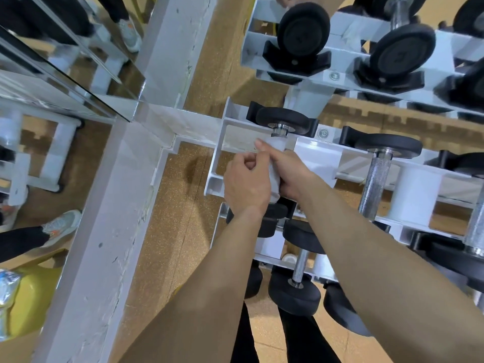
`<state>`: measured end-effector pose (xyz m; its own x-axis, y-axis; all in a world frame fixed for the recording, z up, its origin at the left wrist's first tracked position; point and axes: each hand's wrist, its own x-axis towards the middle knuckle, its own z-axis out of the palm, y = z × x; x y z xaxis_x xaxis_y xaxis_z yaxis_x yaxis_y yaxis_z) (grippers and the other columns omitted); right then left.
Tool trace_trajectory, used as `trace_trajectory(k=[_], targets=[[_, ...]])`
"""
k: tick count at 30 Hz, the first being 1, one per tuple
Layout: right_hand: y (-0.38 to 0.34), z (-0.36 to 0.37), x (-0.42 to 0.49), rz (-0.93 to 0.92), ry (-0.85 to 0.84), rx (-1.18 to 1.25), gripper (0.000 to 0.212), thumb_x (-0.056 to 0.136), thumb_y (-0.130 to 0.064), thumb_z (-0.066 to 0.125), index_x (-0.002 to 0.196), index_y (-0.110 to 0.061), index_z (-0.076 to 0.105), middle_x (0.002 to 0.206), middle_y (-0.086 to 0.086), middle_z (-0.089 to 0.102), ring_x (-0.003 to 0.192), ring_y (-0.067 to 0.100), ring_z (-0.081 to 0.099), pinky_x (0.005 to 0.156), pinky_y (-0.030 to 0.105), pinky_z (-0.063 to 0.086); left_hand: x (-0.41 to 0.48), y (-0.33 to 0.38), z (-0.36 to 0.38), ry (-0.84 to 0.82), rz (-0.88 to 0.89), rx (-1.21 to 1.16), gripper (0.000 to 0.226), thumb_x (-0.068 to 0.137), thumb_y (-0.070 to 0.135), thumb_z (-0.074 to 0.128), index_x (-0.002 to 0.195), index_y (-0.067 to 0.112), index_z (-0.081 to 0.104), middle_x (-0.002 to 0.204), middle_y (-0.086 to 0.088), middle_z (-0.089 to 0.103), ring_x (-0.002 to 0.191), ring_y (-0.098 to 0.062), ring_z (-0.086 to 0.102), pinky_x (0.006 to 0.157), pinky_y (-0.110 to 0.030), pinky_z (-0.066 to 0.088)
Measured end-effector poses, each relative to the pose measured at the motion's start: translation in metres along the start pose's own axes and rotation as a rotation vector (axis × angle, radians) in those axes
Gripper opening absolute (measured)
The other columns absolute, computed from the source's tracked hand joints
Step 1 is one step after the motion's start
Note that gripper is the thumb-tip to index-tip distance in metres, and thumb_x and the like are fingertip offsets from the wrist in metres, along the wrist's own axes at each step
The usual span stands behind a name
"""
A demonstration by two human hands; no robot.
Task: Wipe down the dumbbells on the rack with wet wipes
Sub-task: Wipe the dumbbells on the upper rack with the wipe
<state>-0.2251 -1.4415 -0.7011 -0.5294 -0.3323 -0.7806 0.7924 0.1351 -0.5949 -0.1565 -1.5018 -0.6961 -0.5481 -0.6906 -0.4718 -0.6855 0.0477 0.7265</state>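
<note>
The handle of the dumbbell being wiped is hidden. The left hand and right hand curl round the wet wipe wrapped on it, so only a pale strip of wipe shows. How far it wraps round cannot be told. The right hand's fingertips are out of sight behind the handle. This dumbbell's near weight is mostly covered by the left wrist. Far to its right, a second dumbbell is cut by the picture's edge. Above it, the end markings of an upper dumbbell are too faint to read. Far to its lower left, a crinkled packet is cut by the edge, and its print is blurred.
</note>
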Motion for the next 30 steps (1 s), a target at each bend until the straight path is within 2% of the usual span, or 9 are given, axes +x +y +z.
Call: trace_trajectory(k=[4, 6, 9, 12, 15, 17, 21, 24, 30], targets=[[0.006, 0.004, -0.012, -0.031, 0.151, -0.240, 0.046, 0.079, -0.049, 0.080, 0.102, -0.010, 0.074, 0.100, 0.016, 0.077, 0.099, 0.036, 0.073, 0.092, 0.055, 0.058, 0.004, -0.006, -0.005, -0.120, -0.015, -0.067, 0.040, 0.090, 0.064, 0.053, 0.107, 0.029, 0.064, 0.114, 0.009, 0.065, 0.103, -0.010, 0.062, 0.089, -0.035, 0.050], [0.008, 0.000, -0.020, -0.020, 0.111, -0.050, 0.039, 0.088, -0.038, 0.076, 0.112, -0.008, 0.071, 0.105, 0.016, 0.076, 0.099, 0.032, 0.074, 0.089, 0.049, 0.060, 0.008, -0.003, -0.010, -0.226, -0.035, -0.124, 0.046, 0.090, 0.066, 0.055, 0.112, 0.026, 0.066, 0.115, 0.008, 0.066, 0.104, -0.009, 0.062, 0.084, -0.028, 0.047], [0.009, -0.006, -0.037, 0.029, 0.106, 0.315, 0.031, 0.099, -0.031, 0.062, 0.119, -0.008, 0.068, 0.108, 0.010, 0.075, 0.093, 0.023, 0.073, 0.078, 0.035, 0.060, 0.019, -0.002, -0.014, -0.287, -0.079, -0.178, 0.037, 0.090, 0.054, 0.064, 0.104, 0.021, 0.072, 0.104, 0.004, 0.073, 0.099, -0.016, 0.067, 0.087, -0.032, 0.053], [0.018, -0.005, -0.046, -0.036, 0.209, 0.430, 0.024, 0.101, -0.020, 0.051, 0.112, -0.008, 0.068, 0.103, 0.006, 0.073, 0.089, 0.021, 0.069, 0.073, 0.031, 0.056, 0.030, -0.002, -0.016, -0.192, -0.055, -0.073, 0.011, 0.097, 0.027, 0.064, 0.088, 0.022, 0.066, 0.090, 0.003, 0.068, 0.091, -0.018, 0.063, 0.084, -0.032, 0.052], [0.025, -0.002, -0.049, -0.151, 0.310, 0.413, 0.025, 0.099, -0.008, 0.050, 0.113, -0.001, 0.070, 0.091, 0.002, 0.078, 0.083, 0.019, 0.075, 0.069, 0.027, 0.059, 0.044, 0.004, -0.016, -0.061, 0.036, 0.058, 0.009, 0.100, 0.028, 0.058, 0.100, 0.020, 0.062, 0.097, 0.001, 0.067, 0.093, -0.021, 0.065, 0.085, -0.036, 0.054], [0.028, -0.001, -0.049, -0.212, 0.381, 0.355, 0.023, 0.098, -0.004, 0.049, 0.103, -0.007, 0.071, 0.083, -0.002, 0.077, 0.076, 0.011, 0.075, 0.066, 0.023, 0.058, 0.053, 0.011, -0.014, -0.022, 0.136, 0.130, 0.009, 0.102, 0.027, 0.056, 0.103, 0.019, 0.060, 0.098, 0.002, 0.064, 0.090, -0.018, 0.061, 0.078, -0.031, 0.046], [0.038, 0.003, -0.043, -0.288, 0.495, 0.116, 0.026, 0.097, -0.008, 0.048, 0.110, -0.021, 0.066, 0.101, -0.006, 0.072, 0.085, 0.006, 0.069, 0.077, 0.027, 0.057, 0.061, 0.016, -0.002, 0.005, 0.194, 0.313, 0.019, 0.104, 0.025, 0.049, 0.117, 0.019, 0.061, 0.101, -0.001, 0.064, 0.093, -0.023, 0.061, 0.075, -0.032, 0.045], [0.046, 0.008, -0.038, -0.248, 0.453, -0.051, 0.034, 0.095, -0.015, 0.049, 0.126, -0.026, 0.060, 0.116, -0.010, 0.067, 0.106, 0.012, 0.064, 0.095, 0.035, 0.052, 0.060, 0.018, 0.004, 0.057, 0.203, 0.443, 0.023, 0.105, 0.021, 0.044, 0.121, 0.020, 0.060, 0.110, -0.006, 0.068, 0.090, -0.023, 0.056, 0.073, -0.036, 0.045], [0.046, 0.002, -0.035, -0.233, 0.286, -0.120, 0.041, 0.097, -0.015, 0.049, 0.136, -0.029, 0.051, 0.113, -0.021, 0.061, 0.101, -0.005, 0.058, 0.079, 0.017, 0.043, 0.073, 0.010, -0.015, 0.277, 0.186, 0.345, 0.018, 0.107, 0.023, 0.041, 0.112, 0.015, 0.057, 0.094, -0.005, 0.064, 0.090, -0.032, 0.063, 0.069, -0.037, 0.043]])
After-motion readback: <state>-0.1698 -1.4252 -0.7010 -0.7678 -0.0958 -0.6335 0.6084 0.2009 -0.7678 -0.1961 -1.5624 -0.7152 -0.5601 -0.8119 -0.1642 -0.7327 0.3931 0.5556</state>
